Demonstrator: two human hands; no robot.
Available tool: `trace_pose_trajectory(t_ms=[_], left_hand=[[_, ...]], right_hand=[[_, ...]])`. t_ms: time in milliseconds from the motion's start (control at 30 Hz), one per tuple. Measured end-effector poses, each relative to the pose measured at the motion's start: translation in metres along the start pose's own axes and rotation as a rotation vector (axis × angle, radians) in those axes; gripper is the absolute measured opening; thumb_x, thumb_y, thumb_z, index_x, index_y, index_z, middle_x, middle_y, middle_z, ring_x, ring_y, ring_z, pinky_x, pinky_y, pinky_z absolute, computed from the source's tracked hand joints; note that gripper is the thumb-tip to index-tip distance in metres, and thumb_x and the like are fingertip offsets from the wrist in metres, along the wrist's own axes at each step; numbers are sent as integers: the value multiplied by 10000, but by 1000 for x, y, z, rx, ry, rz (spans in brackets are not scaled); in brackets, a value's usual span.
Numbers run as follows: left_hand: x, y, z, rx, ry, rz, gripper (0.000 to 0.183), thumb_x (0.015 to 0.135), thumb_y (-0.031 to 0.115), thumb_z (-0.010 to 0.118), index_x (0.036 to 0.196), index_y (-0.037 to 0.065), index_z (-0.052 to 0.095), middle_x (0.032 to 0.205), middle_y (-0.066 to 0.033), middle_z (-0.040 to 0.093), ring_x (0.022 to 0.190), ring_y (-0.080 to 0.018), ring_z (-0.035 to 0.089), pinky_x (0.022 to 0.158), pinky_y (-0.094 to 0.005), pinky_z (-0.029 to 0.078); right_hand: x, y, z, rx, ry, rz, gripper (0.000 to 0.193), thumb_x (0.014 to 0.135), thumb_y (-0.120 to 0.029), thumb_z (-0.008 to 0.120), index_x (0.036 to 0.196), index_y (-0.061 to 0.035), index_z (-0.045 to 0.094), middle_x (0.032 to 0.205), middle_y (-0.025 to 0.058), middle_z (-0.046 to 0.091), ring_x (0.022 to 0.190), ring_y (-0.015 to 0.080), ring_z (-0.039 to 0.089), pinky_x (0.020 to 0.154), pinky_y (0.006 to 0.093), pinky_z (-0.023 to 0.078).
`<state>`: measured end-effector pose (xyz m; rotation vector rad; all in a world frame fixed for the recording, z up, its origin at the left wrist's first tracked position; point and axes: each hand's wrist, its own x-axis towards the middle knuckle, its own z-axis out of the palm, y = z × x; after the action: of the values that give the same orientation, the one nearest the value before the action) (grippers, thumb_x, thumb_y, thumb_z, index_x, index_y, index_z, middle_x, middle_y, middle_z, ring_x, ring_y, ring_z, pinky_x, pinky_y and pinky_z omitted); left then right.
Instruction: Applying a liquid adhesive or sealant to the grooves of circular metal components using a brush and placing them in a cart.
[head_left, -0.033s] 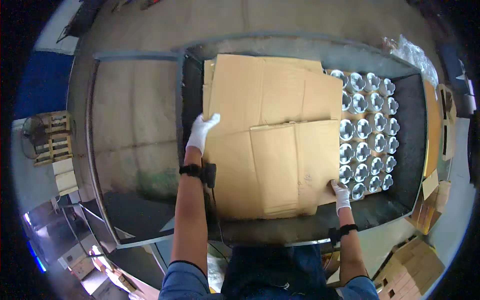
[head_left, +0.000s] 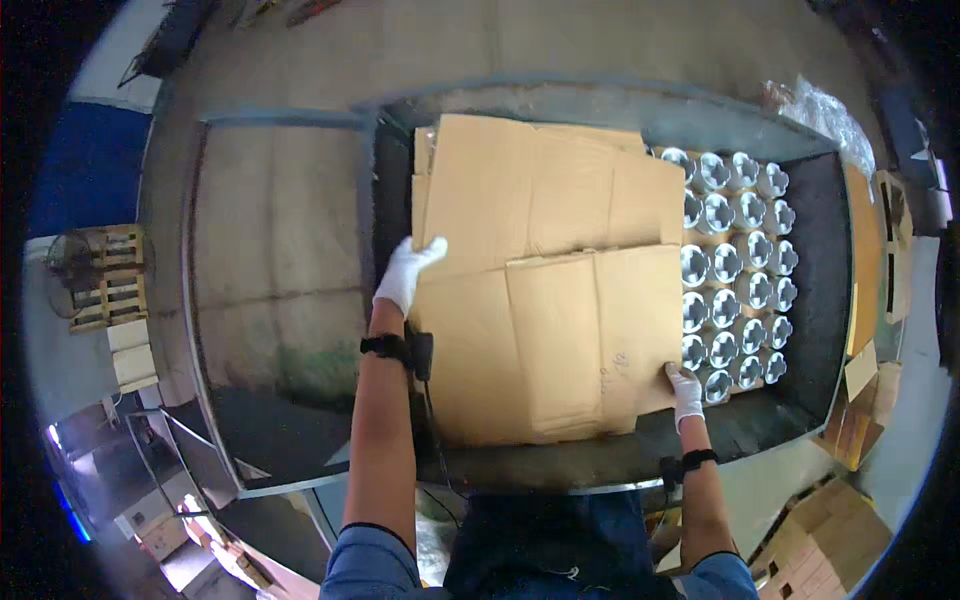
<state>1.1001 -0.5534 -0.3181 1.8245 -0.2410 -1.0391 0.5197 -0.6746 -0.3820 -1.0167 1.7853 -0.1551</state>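
A large tan cardboard sheet (head_left: 475, 350), creased and with a smaller flap or piece (head_left: 610, 340) lying over its lower right, covers most of a dark metal bin. At the sheet's left edge my left hand (head_left: 410, 272), in a white glove, is closed with the thumb on top. My right hand (head_left: 685, 392), also gloved, pinches the lower right edge, its other fingers out of sight beneath. Just right of the cardboard stand rows of shiny metal cylindrical parts (head_left: 727, 258) with notched rims. Whatever lies under the sheet is hidden.
Dark walls of the bin (head_left: 815, 270) surround the parts. To the left is a framed section (head_left: 275, 220) with a brownish surface. Clear plastic wrap (head_left: 825, 120) hangs over the far right corner. Cardboard boxes (head_left: 820, 540) stand at the lower right, a wooden pallet (head_left: 120, 270) at the far left.
The whole view has shifted slightly, and the sheet's left edge sits a little differently. Both hands keep their hold on the cardboard.
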Motion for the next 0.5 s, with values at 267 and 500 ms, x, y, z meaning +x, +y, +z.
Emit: trace_pose_trajectory(t_ms=[267,500], left_hand=[[-107,122,23,-264,-265,40,421,815,162,770,1189,28,630,1096,-26,665,979,-143,613,884,-305,471],[-227,208,-13,-296,-203,151,382,822,117,754,1172,14,640,1078,-56,684,941,-155,646,840,-316,511]], right_hand=[[-45,-21,-63,107,-51,-131,463,849,-292,744,1146,38,615,1092,54,648,930,153,611,805,314,501],[-137,-99,-89,202,-284,-399,319,884,-220,705,1103,6,657,1017,32,674,871,119,613,776,295,508]])
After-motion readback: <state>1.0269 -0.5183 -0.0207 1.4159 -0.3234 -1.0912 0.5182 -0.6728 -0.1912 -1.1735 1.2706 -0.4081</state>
